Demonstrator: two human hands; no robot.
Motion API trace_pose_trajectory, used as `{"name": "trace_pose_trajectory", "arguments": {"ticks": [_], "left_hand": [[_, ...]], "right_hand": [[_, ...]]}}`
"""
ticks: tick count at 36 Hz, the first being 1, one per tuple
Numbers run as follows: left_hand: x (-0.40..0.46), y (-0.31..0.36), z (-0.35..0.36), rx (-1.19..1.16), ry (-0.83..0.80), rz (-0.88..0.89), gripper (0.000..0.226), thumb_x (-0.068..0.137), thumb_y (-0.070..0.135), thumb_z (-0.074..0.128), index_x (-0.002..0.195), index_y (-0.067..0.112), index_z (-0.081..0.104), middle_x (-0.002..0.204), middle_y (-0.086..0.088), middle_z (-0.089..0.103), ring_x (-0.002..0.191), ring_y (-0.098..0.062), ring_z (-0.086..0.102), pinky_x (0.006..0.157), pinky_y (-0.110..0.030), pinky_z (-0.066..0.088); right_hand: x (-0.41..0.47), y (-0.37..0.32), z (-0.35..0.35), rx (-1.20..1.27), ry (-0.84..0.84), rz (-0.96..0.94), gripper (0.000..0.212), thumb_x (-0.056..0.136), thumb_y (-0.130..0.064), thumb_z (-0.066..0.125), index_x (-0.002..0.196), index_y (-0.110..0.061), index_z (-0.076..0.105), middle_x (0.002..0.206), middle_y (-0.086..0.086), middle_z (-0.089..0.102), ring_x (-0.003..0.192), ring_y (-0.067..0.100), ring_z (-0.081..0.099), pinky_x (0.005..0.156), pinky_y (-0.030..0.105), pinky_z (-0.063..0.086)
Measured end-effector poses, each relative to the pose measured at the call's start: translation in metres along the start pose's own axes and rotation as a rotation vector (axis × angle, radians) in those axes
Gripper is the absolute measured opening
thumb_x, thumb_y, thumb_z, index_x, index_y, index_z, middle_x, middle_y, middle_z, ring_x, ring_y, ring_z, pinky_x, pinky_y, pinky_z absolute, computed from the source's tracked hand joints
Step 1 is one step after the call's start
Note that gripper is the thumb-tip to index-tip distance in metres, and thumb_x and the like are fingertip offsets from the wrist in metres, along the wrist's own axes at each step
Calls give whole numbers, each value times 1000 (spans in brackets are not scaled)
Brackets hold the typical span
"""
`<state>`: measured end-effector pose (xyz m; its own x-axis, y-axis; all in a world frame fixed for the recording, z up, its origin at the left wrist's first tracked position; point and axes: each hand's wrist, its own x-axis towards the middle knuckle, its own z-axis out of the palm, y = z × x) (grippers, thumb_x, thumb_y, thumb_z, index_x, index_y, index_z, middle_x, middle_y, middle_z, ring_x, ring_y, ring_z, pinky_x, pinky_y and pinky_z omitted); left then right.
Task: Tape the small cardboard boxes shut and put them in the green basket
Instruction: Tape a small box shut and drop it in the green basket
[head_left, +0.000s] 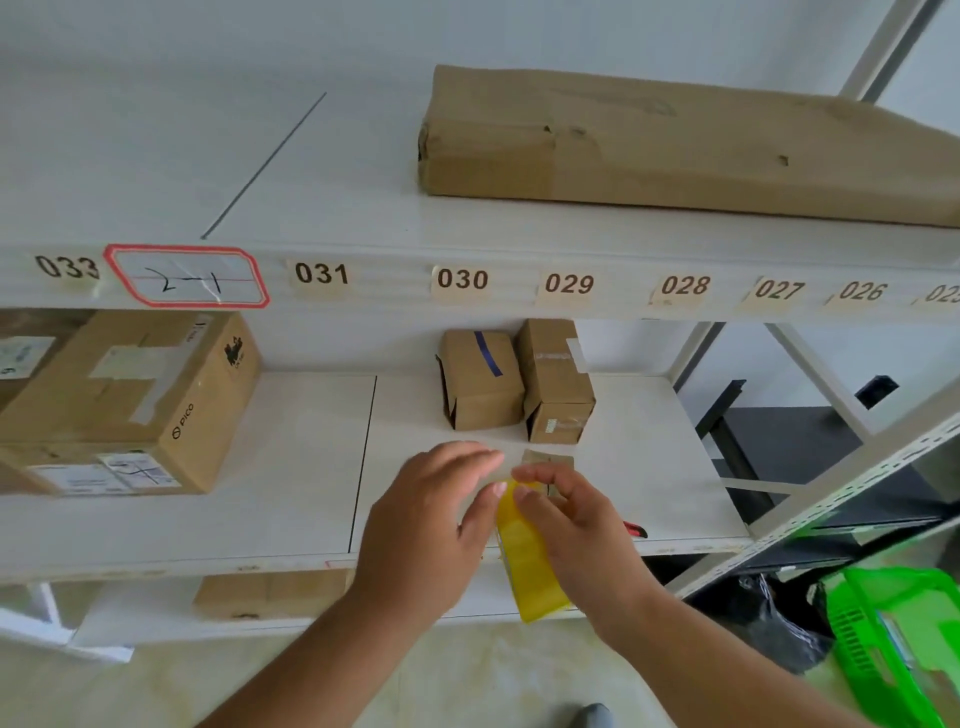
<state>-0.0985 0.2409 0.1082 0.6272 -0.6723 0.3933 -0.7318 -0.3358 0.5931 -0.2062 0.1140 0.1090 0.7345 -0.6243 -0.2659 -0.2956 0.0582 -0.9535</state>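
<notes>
My left hand and my right hand meet over the front of the middle shelf. Between them is a small cardboard box, mostly hidden by my fingers. A strip of yellow tape runs from the box down toward me, pinched by my right fingers. My left hand presses on the box and the tape's upper end. Two more small cardboard boxes stand behind: one with a blue stripe and one beside it on the right. The green basket sits on the floor at lower right.
A larger cardboard box marked "pico" fills the shelf's left side. A long flat carton lies on the top shelf. A small red and black object lies at the shelf's front edge. A black bag sits beside the basket.
</notes>
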Motion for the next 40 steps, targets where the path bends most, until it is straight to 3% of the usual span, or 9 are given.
{"name": "trace_pose_trajectory", "arguments": {"ticks": [5, 11, 19, 24, 27, 30, 32, 37, 40], "left_hand": [[7, 0, 3, 72, -106, -50, 38, 99, 46, 53, 135, 34, 61, 127, 22, 60, 99, 1, 56, 79, -12, 43], [11, 4, 8, 40, -177, -79, 39, 99, 48, 52, 135, 37, 60, 117, 26, 59, 89, 3, 52, 72, -6, 40], [14, 8, 11, 14, -185, -103, 18, 97, 42, 58, 111, 37, 70, 98, 24, 59, 79, 3, 54, 65, -14, 44], [13, 5, 16, 4, -194, -57, 10, 99, 34, 56, 94, 34, 63, 89, 18, 55, 79, -3, 54, 64, -26, 49], [13, -3, 19, -58, -234, -48, 13, 102, 28, 52, 91, 29, 59, 89, 14, 53, 79, -8, 54, 66, -30, 48], [16, -12, 18, -101, -310, -50, 16, 103, 25, 50, 89, 30, 57, 85, 13, 53, 79, -8, 53, 67, -29, 47], [17, -16, 18, -105, -345, -46, 16, 103, 26, 49, 90, 30, 57, 81, 13, 55, 76, -9, 53, 64, -27, 46], [17, -23, 19, -80, -332, -7, 10, 104, 37, 47, 100, 32, 56, 68, 8, 55, 63, -11, 52, 55, -29, 40], [18, -29, 23, -74, -288, -62, 18, 103, 40, 47, 119, 34, 51, 64, 6, 52, 59, -10, 52, 55, -31, 41]], "right_hand": [[2, 1, -3, -47, -38, -16, 11, 99, -35, 61, 99, -45, 67, 75, 3, 60, 66, 13, 52, 65, 30, 45], [2, 5, -9, -123, -52, -67, 7, 101, -35, 60, 103, -38, 66, 67, 4, 47, 57, 13, 40, 57, 26, 37], [3, 8, -13, -212, -59, -113, 9, 101, -35, 59, 100, -40, 66, 62, 1, 37, 51, 11, 32, 49, 21, 28], [3, 12, -14, -278, -86, -122, 12, 102, -29, 57, 102, -39, 65, 53, -9, 34, 46, 7, 30, 46, 19, 26], [1, 19, -15, -357, -140, -147, 17, 103, -32, 55, 113, -44, 58, 54, -10, 39, 49, 5, 36, 51, 23, 32], [1, 25, -16, -363, -207, -114, 49, 104, -32, 54, 146, -44, 32, 60, -9, 44, 56, 3, 43, 57, 20, 37], [1, 25, -16, -314, -251, -88, 65, 104, -28, 54, 157, -35, 17, 63, -9, 45, 59, 2, 45, 59, 17, 40], [4, 27, -14, -247, -277, -91, 63, 105, -24, 55, 157, -31, 21, 69, -9, 50, 65, 3, 49, 65, 21, 42], [6, 29, -14, -207, -307, -88, 60, 105, -20, 55, 155, -31, 23, 72, -11, 58, 69, 3, 54, 68, 21, 46]]}}
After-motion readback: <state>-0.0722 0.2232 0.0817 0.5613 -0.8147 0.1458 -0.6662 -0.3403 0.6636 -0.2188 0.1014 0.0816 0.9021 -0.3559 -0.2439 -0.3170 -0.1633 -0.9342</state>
